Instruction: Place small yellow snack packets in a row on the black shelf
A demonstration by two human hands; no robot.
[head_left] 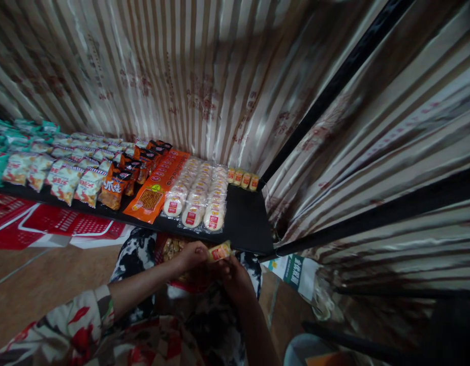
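Head view: pinching a small yellow wrapped snack [220,251] by its ends with left hand [191,256] and right hand [238,283], above black-and-white trousers [132,256], near black shelf [250,218] bearing packeted round white crackers [191,217].

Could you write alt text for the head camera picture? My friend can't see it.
A person's left hand and right hand hold a small yellow packet in front of a black shelf. On it are teal bags, pale bags, orange bags, white rounds and a row of similar packets, with a striped curtain behind.
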